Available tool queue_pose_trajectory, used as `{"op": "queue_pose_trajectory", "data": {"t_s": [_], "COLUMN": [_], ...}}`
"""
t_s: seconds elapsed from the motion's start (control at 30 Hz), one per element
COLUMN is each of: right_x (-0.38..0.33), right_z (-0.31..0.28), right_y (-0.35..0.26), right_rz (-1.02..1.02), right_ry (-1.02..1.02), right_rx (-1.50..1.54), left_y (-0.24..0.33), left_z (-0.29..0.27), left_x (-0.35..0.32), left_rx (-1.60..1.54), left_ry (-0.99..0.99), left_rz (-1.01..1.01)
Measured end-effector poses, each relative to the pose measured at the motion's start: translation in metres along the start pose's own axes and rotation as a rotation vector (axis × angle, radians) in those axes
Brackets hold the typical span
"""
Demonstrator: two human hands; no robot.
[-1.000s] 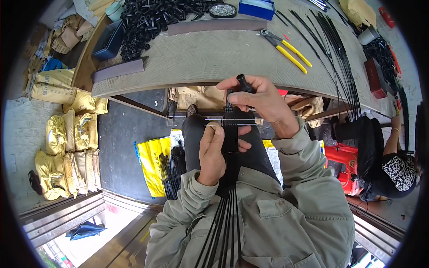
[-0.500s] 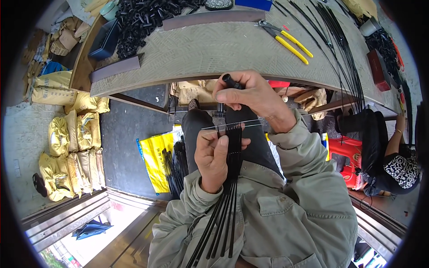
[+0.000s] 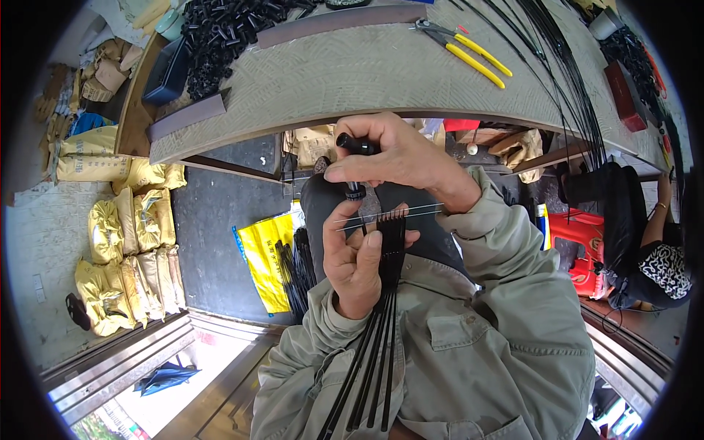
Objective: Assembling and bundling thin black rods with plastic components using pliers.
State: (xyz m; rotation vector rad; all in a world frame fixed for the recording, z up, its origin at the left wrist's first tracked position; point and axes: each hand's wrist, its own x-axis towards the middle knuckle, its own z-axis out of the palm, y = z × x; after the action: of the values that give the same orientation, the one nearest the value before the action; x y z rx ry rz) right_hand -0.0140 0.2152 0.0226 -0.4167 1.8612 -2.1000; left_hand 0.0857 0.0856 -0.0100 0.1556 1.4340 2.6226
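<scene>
Pinched in my left hand is a row of thin black rods, held in front of my chest. Their lower ends fan out down over my shirt. Two thin metal wires run crosswise at the rods' upper tips. My right hand is closed around a black cylindrical part just above. Below its thumb, a black collar-like piece sits over the tip of one rod that stands apart from the row. Whether this piece and the cylinder are joined is hidden by the thumb.
Yellow-handled pliers lie on the workbench, with a heap of black tubular parts at its left. Long black rods hang over its right edge. Filled sacks stack at left; another person sits at right by a red stool.
My right hand has moved left and slightly down, bringing the black part onto the separated rod's tip. The cylinder has tilted flatter. My left hand keeps its pinch on the rods.
</scene>
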Motion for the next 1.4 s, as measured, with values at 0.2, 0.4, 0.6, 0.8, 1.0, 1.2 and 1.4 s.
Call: {"op": "queue_pose_trajectory", "data": {"t_s": [0.2, 0.4, 0.6, 0.8, 1.0, 1.2, 1.4], "right_x": [0.001, -0.001, -0.002, -0.006, -0.005, -0.013, -0.062], "right_z": [0.001, 0.002, 0.002, 0.004, 0.003, 0.006, 0.019], "right_y": [0.004, 0.002, 0.009, 0.005, 0.000, 0.003, 0.065], "right_rz": [-0.166, -0.133, -0.163, -0.213, -0.250, -0.173, -0.232], "right_ry": [0.050, 0.030, 0.011, 0.004, -0.042, 0.211, 0.682], "right_rx": [-0.177, -0.169, -0.131, -0.200, -0.208, 0.016, -0.039], "left_y": [-0.003, -0.003, -0.001, -0.001, 0.000, 0.003, 0.001], "left_z": [0.000, -0.005, -0.007, -0.006, -0.006, -0.010, -0.018], "left_x": [0.000, 0.001, 0.005, 0.007, 0.007, 0.006, 0.014], "left_rx": [-0.009, -0.055, -0.072, -0.055, -0.085, -0.119, -0.098], "left_ry": [-0.013, -0.064, -0.078, -0.097, -0.103, -0.026, 0.113], "left_rz": [-0.012, -0.058, -0.097, -0.077, -0.050, 0.000, 0.092]}}
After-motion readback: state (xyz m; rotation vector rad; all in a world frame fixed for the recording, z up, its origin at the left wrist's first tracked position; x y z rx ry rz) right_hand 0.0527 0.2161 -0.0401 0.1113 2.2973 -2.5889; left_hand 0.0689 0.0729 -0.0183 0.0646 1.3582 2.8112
